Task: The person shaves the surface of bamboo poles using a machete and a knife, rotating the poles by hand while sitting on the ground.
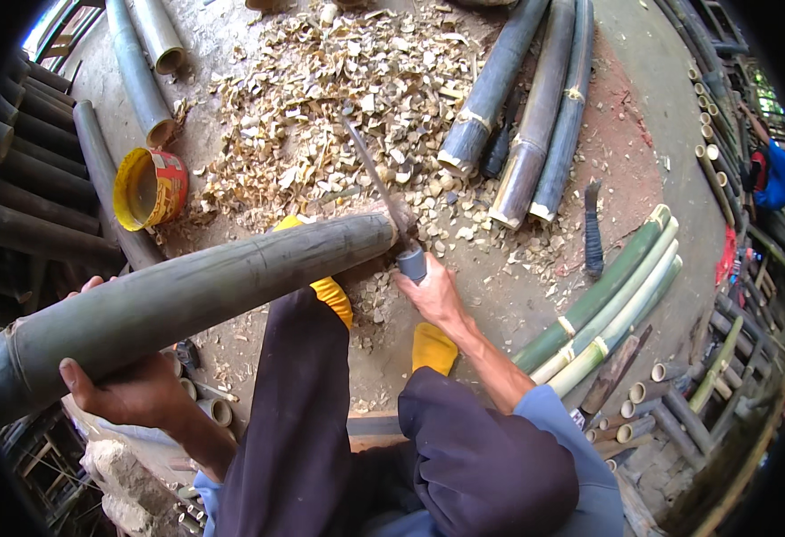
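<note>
A thick dark green bamboo pole [204,291] slants across in front of me from the lower left to the middle. My left hand [137,389] is wrapped round its near part from below, with fingertips showing over the far side. In my right hand [434,294] is a machete with a grey, tube-like handle [412,263]. Its long narrow blade [373,170] points up and away, crossing at the pole's cut end; whether it touches the bamboo I cannot tell. Beneath the pole's end there seems to be a support, mostly hidden.
Bamboo chips [321,98] cover the ground ahead. A yellow and red tin [150,188] stands at left beside dark bamboo poles [43,233]. Dark poles [531,143] lie ahead right; a dark-handled blade [594,233] and pale green bamboo lengths [607,304] lie nearer. A person in blue [775,174] is far right.
</note>
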Action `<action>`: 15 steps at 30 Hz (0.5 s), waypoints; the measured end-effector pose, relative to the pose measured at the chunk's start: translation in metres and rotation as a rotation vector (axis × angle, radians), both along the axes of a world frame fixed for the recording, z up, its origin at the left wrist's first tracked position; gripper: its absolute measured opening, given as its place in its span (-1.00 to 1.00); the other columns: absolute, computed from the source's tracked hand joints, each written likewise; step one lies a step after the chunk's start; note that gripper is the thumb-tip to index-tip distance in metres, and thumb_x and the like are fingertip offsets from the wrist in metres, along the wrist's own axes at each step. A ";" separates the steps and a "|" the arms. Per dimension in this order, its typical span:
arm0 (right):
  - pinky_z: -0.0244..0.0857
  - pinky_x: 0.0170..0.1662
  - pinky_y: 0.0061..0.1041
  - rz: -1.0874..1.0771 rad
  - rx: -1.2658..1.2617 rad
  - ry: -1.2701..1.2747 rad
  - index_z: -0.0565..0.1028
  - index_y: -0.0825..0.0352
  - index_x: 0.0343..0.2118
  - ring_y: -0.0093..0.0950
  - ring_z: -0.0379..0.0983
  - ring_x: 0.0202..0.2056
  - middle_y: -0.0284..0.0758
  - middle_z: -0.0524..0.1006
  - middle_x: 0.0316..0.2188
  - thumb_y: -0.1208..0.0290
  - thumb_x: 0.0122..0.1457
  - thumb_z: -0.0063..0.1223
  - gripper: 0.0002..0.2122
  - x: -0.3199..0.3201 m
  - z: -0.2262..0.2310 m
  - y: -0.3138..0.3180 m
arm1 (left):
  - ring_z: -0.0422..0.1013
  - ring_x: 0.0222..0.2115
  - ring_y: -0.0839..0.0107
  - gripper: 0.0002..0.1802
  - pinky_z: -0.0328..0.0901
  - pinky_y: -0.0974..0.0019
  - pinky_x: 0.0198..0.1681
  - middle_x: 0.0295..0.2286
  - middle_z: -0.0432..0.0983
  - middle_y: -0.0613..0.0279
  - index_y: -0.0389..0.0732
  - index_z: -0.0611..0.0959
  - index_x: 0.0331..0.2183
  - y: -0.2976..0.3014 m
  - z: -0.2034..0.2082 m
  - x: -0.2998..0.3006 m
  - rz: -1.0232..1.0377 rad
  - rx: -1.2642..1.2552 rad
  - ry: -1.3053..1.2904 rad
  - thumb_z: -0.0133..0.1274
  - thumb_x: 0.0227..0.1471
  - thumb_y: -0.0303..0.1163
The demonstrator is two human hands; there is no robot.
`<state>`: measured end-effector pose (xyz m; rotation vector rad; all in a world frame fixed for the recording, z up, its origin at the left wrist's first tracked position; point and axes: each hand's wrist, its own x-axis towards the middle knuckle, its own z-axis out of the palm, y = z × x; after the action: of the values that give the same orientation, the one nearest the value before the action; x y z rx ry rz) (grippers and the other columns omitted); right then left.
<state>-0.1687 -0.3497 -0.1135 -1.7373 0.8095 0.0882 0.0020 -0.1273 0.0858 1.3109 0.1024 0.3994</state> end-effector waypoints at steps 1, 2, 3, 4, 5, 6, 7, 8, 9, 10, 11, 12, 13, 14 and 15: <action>0.33 -0.52 -0.47 -0.007 -0.010 -0.038 0.39 0.41 -0.33 -0.51 0.43 -0.60 -0.29 0.47 -0.63 0.33 -0.03 0.19 -0.70 -0.004 0.006 0.005 | 0.32 -0.12 0.03 -0.27 0.16 0.02 0.05 -0.18 0.36 -0.15 -0.44 0.29 -0.03 0.004 -0.003 -0.003 0.040 0.037 0.028 -0.14 -0.06 0.01; 0.32 -0.53 -0.47 -0.014 -0.021 -0.076 0.39 0.41 -0.33 -0.52 0.43 -0.60 -0.29 0.47 -0.63 0.33 -0.03 0.19 -0.70 -0.006 0.014 0.010 | 0.32 -0.12 0.04 -0.28 0.17 0.02 0.04 -0.18 0.36 -0.14 -0.43 0.29 -0.03 0.008 -0.005 -0.006 0.060 0.053 0.063 -0.14 -0.05 0.01; 0.35 -0.51 -0.50 -0.043 -0.114 -0.284 0.39 0.39 -0.35 -0.53 0.45 -0.58 -0.31 0.47 -0.64 0.36 -0.03 0.20 -0.73 -0.005 0.039 0.011 | 0.33 -0.12 0.04 -0.29 0.19 0.02 0.03 -0.18 0.37 -0.13 -0.42 0.29 -0.03 0.006 -0.006 -0.007 0.072 0.043 0.085 -0.14 -0.04 0.01; 0.41 -0.51 -0.45 -0.002 -0.209 -0.358 0.35 0.41 -0.35 -0.41 0.52 -0.56 -0.17 0.52 -0.58 0.39 0.02 0.12 -0.76 -0.005 0.042 0.010 | 0.34 -0.13 0.05 -0.30 0.20 0.03 0.02 -0.18 0.37 -0.12 -0.40 0.30 -0.03 0.005 -0.007 -0.008 0.084 0.033 0.107 -0.14 -0.02 0.01; 0.42 -0.51 -0.43 0.012 -0.180 -0.334 0.34 0.42 -0.35 -0.39 0.52 -0.57 -0.15 0.52 -0.58 0.40 0.02 0.12 -0.76 -0.011 0.019 0.013 | 0.33 -0.11 0.03 -0.32 0.20 0.02 0.03 -0.16 0.37 -0.13 -0.38 0.29 -0.01 0.004 -0.010 -0.008 0.069 0.003 0.099 -0.13 -0.01 -0.02; 0.42 -0.52 -0.42 0.019 -0.151 -0.311 0.34 0.43 -0.35 -0.37 0.52 -0.57 -0.12 0.51 -0.59 0.40 0.01 0.12 -0.76 -0.020 -0.012 0.016 | 0.32 -0.10 0.00 -0.33 0.19 0.01 0.03 -0.15 0.36 -0.14 -0.35 0.29 0.01 -0.001 -0.011 -0.009 0.049 -0.025 0.089 -0.11 -0.01 -0.04; 0.43 -0.53 -0.42 0.069 -0.113 -0.165 0.34 0.44 -0.35 -0.36 0.52 -0.58 -0.11 0.51 -0.59 0.40 0.01 0.11 -0.75 -0.024 -0.025 0.009 | 0.32 -0.09 -0.02 -0.35 0.18 0.00 0.04 -0.13 0.36 -0.15 -0.32 0.28 0.02 -0.004 -0.012 -0.007 0.032 -0.066 0.072 -0.09 0.00 -0.07; 0.44 -0.53 -0.41 0.111 -0.084 -0.019 0.33 0.45 -0.34 -0.34 0.52 -0.58 -0.09 0.51 -0.59 0.39 0.01 0.11 -0.74 -0.025 -0.029 -0.004 | 0.32 -0.09 -0.02 -0.35 0.18 0.00 0.04 -0.14 0.36 -0.14 -0.32 0.28 0.02 -0.009 -0.009 -0.005 0.001 -0.077 0.070 -0.09 0.00 -0.08; 0.44 -0.54 -0.45 0.143 -0.073 0.008 0.34 0.44 -0.34 -0.35 0.52 -0.57 -0.12 0.52 -0.58 0.38 0.03 0.08 -0.75 -0.021 -0.024 -0.002 | 0.32 -0.09 -0.02 -0.36 0.18 -0.01 0.04 -0.16 0.37 -0.13 -0.32 0.29 0.02 -0.009 -0.003 -0.004 -0.016 -0.057 0.065 -0.08 0.00 -0.08; 0.44 -0.54 -0.45 0.140 -0.079 -0.027 0.34 0.44 -0.34 -0.36 0.52 -0.57 -0.12 0.52 -0.58 0.37 0.02 0.07 -0.75 -0.020 -0.013 0.001 | 0.32 -0.09 -0.02 -0.37 0.18 -0.02 0.03 -0.17 0.37 -0.11 -0.33 0.29 0.01 -0.007 -0.004 -0.005 -0.036 -0.031 0.081 -0.07 0.01 -0.09; 0.43 -0.54 -0.46 0.135 -0.085 -0.062 0.35 0.44 -0.33 -0.36 0.52 -0.57 -0.13 0.52 -0.58 0.37 0.02 0.07 -0.75 -0.018 0.000 0.003 | 0.32 -0.08 -0.02 -0.37 0.18 -0.02 0.03 -0.16 0.37 -0.11 -0.34 0.29 0.01 -0.002 -0.006 -0.003 -0.006 0.027 0.087 -0.08 0.01 -0.10; 0.43 -0.55 -0.47 0.140 -0.098 -0.113 0.35 0.44 -0.33 -0.37 0.52 -0.56 -0.14 0.52 -0.58 0.37 0.02 0.07 -0.74 -0.012 0.012 0.002 | 0.31 -0.08 -0.03 -0.38 0.18 -0.02 0.03 -0.16 0.37 -0.11 -0.34 0.30 0.00 0.005 -0.004 0.001 0.034 0.079 0.077 -0.08 0.01 -0.10; 0.42 -0.57 -0.47 0.105 -0.129 -0.216 0.35 0.43 -0.33 -0.39 0.52 -0.57 -0.15 0.52 -0.58 0.37 0.02 0.09 -0.75 -0.015 0.022 0.012 | 0.31 -0.07 -0.03 -0.38 0.18 -0.02 0.03 -0.16 0.37 -0.11 -0.35 0.30 0.00 0.010 -0.001 0.003 0.075 0.132 0.067 -0.08 0.01 -0.11; 0.41 -0.59 -0.49 0.077 -0.087 -0.302 0.33 0.42 -0.34 -0.41 0.50 -0.59 -0.19 0.50 -0.60 0.36 0.03 0.09 -0.74 -0.017 0.016 0.019 | 0.31 -0.07 -0.03 -0.39 0.18 -0.02 0.04 -0.16 0.37 -0.12 -0.36 0.31 -0.01 0.012 0.001 0.002 0.115 0.142 0.070 -0.08 0.01 -0.12; 0.40 -0.62 -0.51 0.030 -0.084 -0.375 0.32 0.42 -0.34 -0.42 0.48 -0.62 -0.23 0.49 -0.61 0.34 0.05 0.09 -0.73 -0.025 0.008 0.020 | 0.30 -0.07 -0.03 -0.39 0.17 -0.02 0.04 -0.15 0.37 -0.13 -0.37 0.32 -0.02 0.009 0.000 0.005 0.128 0.120 0.085 -0.08 0.00 -0.12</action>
<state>-0.1938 -0.3297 -0.1052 -1.7732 0.5166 -0.2485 0.0066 -0.1185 0.0860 1.4440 0.2375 0.4646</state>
